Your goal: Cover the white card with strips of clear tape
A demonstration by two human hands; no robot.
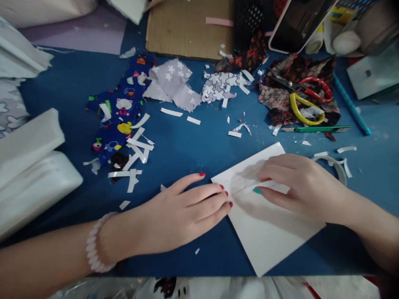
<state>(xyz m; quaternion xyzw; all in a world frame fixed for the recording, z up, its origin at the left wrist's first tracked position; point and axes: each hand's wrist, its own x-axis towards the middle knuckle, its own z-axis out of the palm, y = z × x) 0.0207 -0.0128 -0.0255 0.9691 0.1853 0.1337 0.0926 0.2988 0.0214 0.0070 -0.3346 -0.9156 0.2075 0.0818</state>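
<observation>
1. Here's the left hand (168, 220), fingers stretched out and grasping nothing, tips resting on the near-left edge of the white card (268, 238), the thumb just off its corner.
2. Across from those tips, the right hand (302, 187) is over the card, fingers bent towards a teal-nailed thumb; whether they pinch anything, I cannot tell!
3. Just beyond the right knuckles, partly behind the wrist, there's a pale ring (340, 168).
4. Out past the left fingers, white strips (140, 144) pile up by blue printed fabric (123, 106).
5. Farther ahead of the right fingers, a green cutter (321, 129), then scissors (294, 109) lying on dark floral fabric (271, 97).
6. Farthest from both sets of fingers: brown cardboard (187, 31) and a phone (299, 25).
</observation>
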